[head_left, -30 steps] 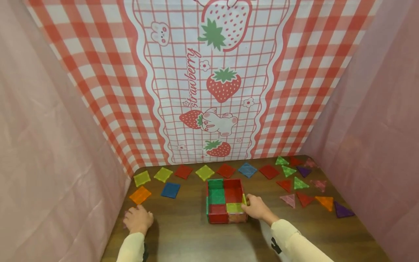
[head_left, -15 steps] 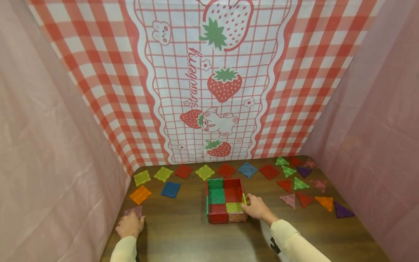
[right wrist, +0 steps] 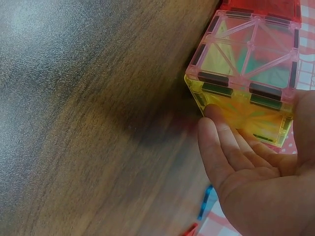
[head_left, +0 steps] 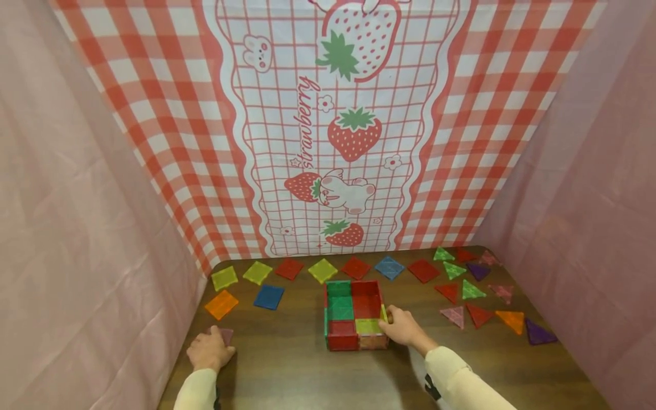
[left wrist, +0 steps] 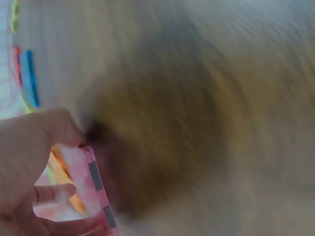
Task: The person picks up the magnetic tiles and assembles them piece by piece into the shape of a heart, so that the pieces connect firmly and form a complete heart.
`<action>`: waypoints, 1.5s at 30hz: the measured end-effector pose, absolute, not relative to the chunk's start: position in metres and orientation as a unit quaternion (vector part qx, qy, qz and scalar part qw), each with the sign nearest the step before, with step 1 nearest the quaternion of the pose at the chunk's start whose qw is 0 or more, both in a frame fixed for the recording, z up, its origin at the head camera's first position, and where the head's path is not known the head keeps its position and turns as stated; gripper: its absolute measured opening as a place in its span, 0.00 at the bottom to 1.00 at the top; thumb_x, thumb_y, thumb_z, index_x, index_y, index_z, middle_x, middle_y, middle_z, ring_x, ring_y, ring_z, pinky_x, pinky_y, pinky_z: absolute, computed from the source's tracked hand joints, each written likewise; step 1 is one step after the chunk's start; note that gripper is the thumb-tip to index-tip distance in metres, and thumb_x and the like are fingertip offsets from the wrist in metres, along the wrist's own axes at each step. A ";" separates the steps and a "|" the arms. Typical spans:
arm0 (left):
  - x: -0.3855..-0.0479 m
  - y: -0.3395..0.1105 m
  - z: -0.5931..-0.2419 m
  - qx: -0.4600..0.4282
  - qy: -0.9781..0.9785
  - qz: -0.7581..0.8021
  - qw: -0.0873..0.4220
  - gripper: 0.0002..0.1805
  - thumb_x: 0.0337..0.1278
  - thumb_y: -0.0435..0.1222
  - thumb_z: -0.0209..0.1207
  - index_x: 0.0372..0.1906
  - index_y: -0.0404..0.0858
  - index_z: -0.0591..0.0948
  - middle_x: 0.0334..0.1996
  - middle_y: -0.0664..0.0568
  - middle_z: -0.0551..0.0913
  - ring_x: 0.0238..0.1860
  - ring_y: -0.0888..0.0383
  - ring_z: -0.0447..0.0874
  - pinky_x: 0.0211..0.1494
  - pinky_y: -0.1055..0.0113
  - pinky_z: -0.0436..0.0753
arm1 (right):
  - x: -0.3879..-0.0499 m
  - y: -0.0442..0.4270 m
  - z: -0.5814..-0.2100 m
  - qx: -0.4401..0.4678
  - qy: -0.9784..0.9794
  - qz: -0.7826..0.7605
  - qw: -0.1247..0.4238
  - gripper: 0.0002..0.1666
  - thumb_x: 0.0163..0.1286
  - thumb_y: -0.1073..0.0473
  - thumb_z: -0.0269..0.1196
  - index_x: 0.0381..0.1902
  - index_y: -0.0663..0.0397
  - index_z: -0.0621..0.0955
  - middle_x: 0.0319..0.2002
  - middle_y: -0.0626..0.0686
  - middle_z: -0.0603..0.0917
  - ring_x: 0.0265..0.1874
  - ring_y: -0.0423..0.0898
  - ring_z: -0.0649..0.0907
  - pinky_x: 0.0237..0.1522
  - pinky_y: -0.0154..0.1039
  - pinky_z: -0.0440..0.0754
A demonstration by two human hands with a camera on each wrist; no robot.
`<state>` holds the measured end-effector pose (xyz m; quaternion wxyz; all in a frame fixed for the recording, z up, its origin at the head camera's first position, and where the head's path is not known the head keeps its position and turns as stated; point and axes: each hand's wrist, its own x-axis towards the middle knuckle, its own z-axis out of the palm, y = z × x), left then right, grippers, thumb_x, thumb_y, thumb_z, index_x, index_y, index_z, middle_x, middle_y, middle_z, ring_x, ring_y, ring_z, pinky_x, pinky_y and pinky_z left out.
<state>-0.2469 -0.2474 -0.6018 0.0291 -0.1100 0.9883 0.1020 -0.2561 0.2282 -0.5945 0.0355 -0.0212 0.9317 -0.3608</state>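
My left hand point(head_left: 211, 348) is at the table's left side, holding a pink translucent magnetic tile point(head_left: 226, 336) between thumb and fingers. The left wrist view shows the edge of this pink tile point(left wrist: 96, 177) tilted above the blurred tabletop. In the middle of the table stands an open box point(head_left: 342, 341) of red, green, yellow and pink square tiles. At the box's right side, my right hand point(head_left: 403, 326) holds the yellow wall tile point(right wrist: 246, 115). Its fingers lie against the outer face; the thumb is partly hidden. A pink tile point(right wrist: 246, 49) forms the wall adjoining the yellow one.
Loose square tiles line the table's back edge, among them a yellow tile point(head_left: 323, 270) and a red tile point(head_left: 423, 270). An orange tile point(head_left: 222, 305) and a blue tile point(head_left: 269, 296) lie ahead of my left hand. Several triangles, including a purple triangle point(head_left: 539, 332), lie at right.
My left hand has shifted left and nearer, then slightly right, and the pink tile under it has come into view. My right hand stays at the box.
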 end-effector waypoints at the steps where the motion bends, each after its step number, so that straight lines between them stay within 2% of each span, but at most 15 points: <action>1: -0.248 -0.242 -0.599 -0.099 0.990 0.097 0.019 0.37 0.44 0.47 0.70 0.50 0.24 0.69 0.38 0.19 0.75 0.42 0.24 0.78 0.48 0.34 0.77 | -0.255 0.228 -0.594 -0.021 0.932 -0.360 0.035 0.14 0.64 0.58 0.67 0.41 0.62 0.79 0.27 0.51 0.81 0.25 0.45 0.76 0.26 0.38 0.74; 6: -0.263 -0.209 -0.581 -0.005 0.992 0.105 -0.066 0.37 0.33 0.47 0.75 0.45 0.28 0.72 0.33 0.29 0.78 0.37 0.32 0.78 0.43 0.39 0.77 | -0.253 0.227 -0.593 -0.022 0.931 -0.363 0.032 0.13 0.63 0.59 0.66 0.40 0.62 0.79 0.26 0.50 0.80 0.25 0.44 0.76 0.27 0.37 0.74; 8: -0.272 -0.193 -0.572 0.058 0.987 0.120 -0.088 0.35 0.33 0.46 0.74 0.46 0.29 0.73 0.36 0.33 0.79 0.39 0.36 0.78 0.45 0.41 0.78 | -0.253 0.227 -0.594 -0.022 0.930 -0.366 0.032 0.13 0.64 0.59 0.66 0.40 0.62 0.79 0.26 0.50 0.80 0.24 0.44 0.76 0.27 0.37 0.73; 11: -0.289 -0.170 -0.557 0.154 0.972 0.153 -0.094 0.33 0.34 0.45 0.72 0.48 0.33 0.74 0.42 0.38 0.79 0.43 0.42 0.77 0.48 0.47 0.79 | -0.253 0.227 -0.596 -0.021 0.929 -0.367 0.033 0.13 0.64 0.59 0.66 0.41 0.62 0.79 0.26 0.49 0.80 0.24 0.44 0.76 0.27 0.37 0.73; 14: -0.305 -0.146 -0.541 0.217 0.952 0.200 -0.082 0.29 0.37 0.43 0.71 0.47 0.37 0.74 0.47 0.43 0.79 0.46 0.47 0.75 0.49 0.54 0.77 | -0.253 0.228 -0.596 -0.018 0.930 -0.365 0.037 0.13 0.64 0.58 0.66 0.41 0.62 0.79 0.26 0.49 0.80 0.25 0.43 0.75 0.27 0.37 0.73; 20: -0.333 -0.101 -0.520 0.260 0.921 0.289 -0.035 0.24 0.44 0.39 0.71 0.47 0.42 0.74 0.42 0.52 0.77 0.43 0.54 0.71 0.44 0.60 0.74 | -0.254 0.229 -0.590 -0.027 0.929 -0.367 0.042 0.13 0.66 0.59 0.66 0.42 0.63 0.79 0.25 0.50 0.77 0.22 0.44 0.73 0.25 0.37 0.70; 26: -0.347 -0.068 -0.522 0.307 0.916 0.258 0.011 0.26 0.44 0.38 0.72 0.48 0.44 0.72 0.43 0.53 0.76 0.47 0.55 0.73 0.46 0.59 0.77 | -0.251 0.228 -0.586 -0.029 0.932 -0.358 0.045 0.12 0.66 0.60 0.66 0.41 0.64 0.79 0.24 0.50 0.75 0.22 0.44 0.73 0.25 0.37 0.70; 30: -0.349 -0.054 -0.529 0.328 0.915 0.237 0.009 0.25 0.43 0.38 0.74 0.45 0.43 0.73 0.39 0.54 0.76 0.41 0.57 0.72 0.43 0.61 0.74 | -0.252 0.227 -0.587 -0.035 0.937 -0.346 0.037 0.12 0.66 0.60 0.66 0.41 0.64 0.79 0.24 0.50 0.75 0.23 0.45 0.73 0.26 0.38 0.71; 34: -0.346 -0.044 -0.538 0.330 0.910 0.248 0.027 0.24 0.47 0.37 0.74 0.43 0.42 0.71 0.36 0.53 0.73 0.37 0.58 0.68 0.40 0.64 0.71 | -0.251 0.226 -0.585 -0.038 0.935 -0.349 0.042 0.14 0.66 0.60 0.65 0.43 0.66 0.78 0.24 0.51 0.76 0.23 0.45 0.74 0.25 0.37 0.71; 39: -0.343 -0.035 -0.547 0.326 0.904 0.272 0.050 0.24 0.48 0.36 0.73 0.45 0.39 0.70 0.38 0.48 0.74 0.39 0.57 0.67 0.41 0.63 0.69 | -0.250 0.226 -0.582 -0.046 0.936 -0.346 0.043 0.16 0.66 0.60 0.64 0.45 0.69 0.78 0.26 0.52 0.78 0.24 0.45 0.75 0.26 0.38 0.74; 45: -0.343 -0.031 -0.551 0.307 0.906 0.283 0.072 0.26 0.49 0.35 0.73 0.48 0.41 0.70 0.42 0.50 0.74 0.42 0.56 0.69 0.44 0.60 0.72 | -0.250 0.225 -0.583 -0.035 0.944 -0.326 0.039 0.15 0.65 0.59 0.66 0.44 0.66 0.79 0.27 0.53 0.80 0.27 0.47 0.77 0.29 0.43 0.78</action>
